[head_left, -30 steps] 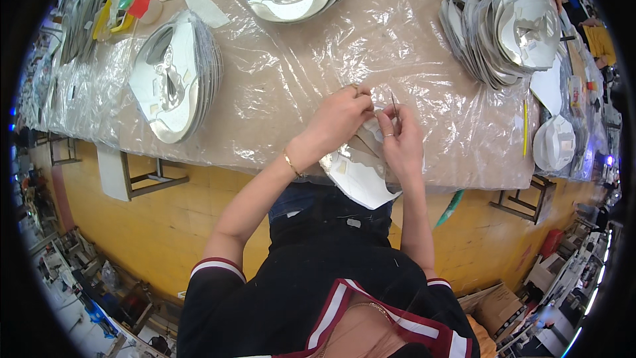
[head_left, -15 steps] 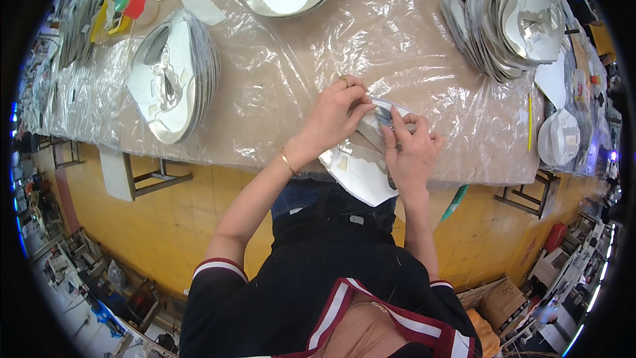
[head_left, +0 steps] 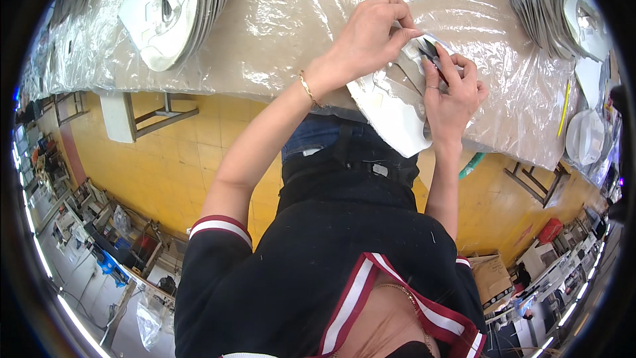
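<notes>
A flat white shoe upper point(head_left: 392, 114) lies at the front edge of the table, its near end overhanging toward my body. My left hand point(head_left: 372, 34) comes from the left with thumb and fingertips pinched together at the upper's far edge. Whatever fine bit those fingertips grip is too small to make out. In my right hand point(head_left: 456, 93), on the upper's right side, is a small pair of dark thread snips point(head_left: 432, 54). The snips' pointed blades lie over the far part of the upper, close to my left fingertips.
A stack of similar white uppers point(head_left: 162, 20) stands at the left, another stack point(head_left: 553, 13) at the far right. Clear plastic film covers the brown table point(head_left: 278, 46). A yellow stick point(head_left: 564, 107) lies near the right end, beside more white pieces point(head_left: 585, 136).
The view has shifted, so table and stacks sit higher in the picture. The dark snips show more plainly in my right hand; my left hand stays pinched at the upper's far edge.
</notes>
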`<state>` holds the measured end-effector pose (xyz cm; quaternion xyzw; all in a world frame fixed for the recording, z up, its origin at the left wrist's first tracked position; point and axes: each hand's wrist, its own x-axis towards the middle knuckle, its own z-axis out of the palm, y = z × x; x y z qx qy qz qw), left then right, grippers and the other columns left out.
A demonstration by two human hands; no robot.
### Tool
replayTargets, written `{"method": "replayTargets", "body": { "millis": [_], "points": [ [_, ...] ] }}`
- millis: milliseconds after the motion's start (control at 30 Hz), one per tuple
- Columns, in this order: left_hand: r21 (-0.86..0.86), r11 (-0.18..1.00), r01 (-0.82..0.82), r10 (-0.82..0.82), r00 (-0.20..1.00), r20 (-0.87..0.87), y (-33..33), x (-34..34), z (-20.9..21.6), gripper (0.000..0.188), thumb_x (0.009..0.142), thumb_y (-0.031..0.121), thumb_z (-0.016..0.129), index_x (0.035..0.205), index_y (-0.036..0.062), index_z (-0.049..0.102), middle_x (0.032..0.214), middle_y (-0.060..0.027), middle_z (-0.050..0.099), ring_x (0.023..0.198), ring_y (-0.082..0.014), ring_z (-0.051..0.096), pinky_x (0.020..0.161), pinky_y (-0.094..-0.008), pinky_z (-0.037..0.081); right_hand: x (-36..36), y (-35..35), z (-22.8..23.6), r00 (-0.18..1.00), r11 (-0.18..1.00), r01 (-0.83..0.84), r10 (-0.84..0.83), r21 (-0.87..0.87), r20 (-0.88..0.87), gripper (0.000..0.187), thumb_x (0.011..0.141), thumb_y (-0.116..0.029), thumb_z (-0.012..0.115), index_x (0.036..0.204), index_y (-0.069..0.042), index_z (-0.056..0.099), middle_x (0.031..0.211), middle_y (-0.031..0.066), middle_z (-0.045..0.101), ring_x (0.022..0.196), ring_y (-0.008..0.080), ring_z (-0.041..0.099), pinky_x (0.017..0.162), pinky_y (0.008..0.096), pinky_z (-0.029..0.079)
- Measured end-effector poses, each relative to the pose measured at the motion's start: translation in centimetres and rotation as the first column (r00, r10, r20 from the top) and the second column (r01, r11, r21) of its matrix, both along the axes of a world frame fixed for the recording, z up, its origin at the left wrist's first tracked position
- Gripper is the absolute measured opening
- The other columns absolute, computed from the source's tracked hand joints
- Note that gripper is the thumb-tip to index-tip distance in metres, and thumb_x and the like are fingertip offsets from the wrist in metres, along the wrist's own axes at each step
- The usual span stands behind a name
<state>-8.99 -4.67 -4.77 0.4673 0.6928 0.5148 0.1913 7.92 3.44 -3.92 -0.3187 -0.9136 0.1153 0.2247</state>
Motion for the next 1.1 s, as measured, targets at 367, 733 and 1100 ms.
{"method": "replayTargets", "body": {
  "millis": [367, 733, 1100],
  "points": [
    [-0.023, 0.998, 0.058, -0.059, 0.998, -0.017, -0.2, -0.3, -0.1, 0.016, 0.085, 0.010, 0.069, 0.080, -0.0037, 0.063, 0.093, -0.0099, 0.061, 0.078, -0.0204, 0.063, 0.068, -0.0294, 0.054, -2.3, 0.0, -0.2, 0.994, 0.994, -0.108, 0.108, 0.022, 0.012, 0.023, 0.082, -0.027, 0.073, 0.104, -0.020, 0.074, 0.089, -0.0025, 0.060, 0.069, 0.0124, 0.056, 0.078, 0.0345, 0.031],
    [0.116, 0.991, -0.071, 0.009, 0.885, 0.466, 0.3, -0.8, 0.1, 0.029, 0.092, 0.023, 0.063, 0.077, -0.0021, 0.064, 0.081, -0.0097, 0.066, 0.075, -0.0176, 0.061, 0.070, -0.0307, 0.048, -2.3, 0.4, 0.8, 0.995, 0.994, -0.103, 0.103, -0.038, 0.003, 0.019, 0.084, -0.027, 0.071, 0.102, -0.020, 0.075, 0.089, -0.0017, 0.060, 0.071, 0.0106, 0.056, 0.078, 0.0331, 0.030],
    [-0.166, 0.983, 0.078, -0.109, 0.977, -0.186, 0.1, 0.0, 3.1, 0.034, 0.085, 0.021, 0.071, 0.113, 0.0057, 0.064, 0.118, -0.0115, 0.061, 0.107, -0.0267, 0.059, 0.092, -0.0367, 0.046, 3.5, 5.0, 3.5, 0.896, 0.839, 0.291, -0.408, -0.460, -0.177, 0.033, 0.087, -0.017, 0.070, 0.119, -0.006, 0.067, 0.092, 0.0050, 0.054, 0.077, 0.0110, 0.051, 0.067, 0.0244, 0.044]
  ]
}}
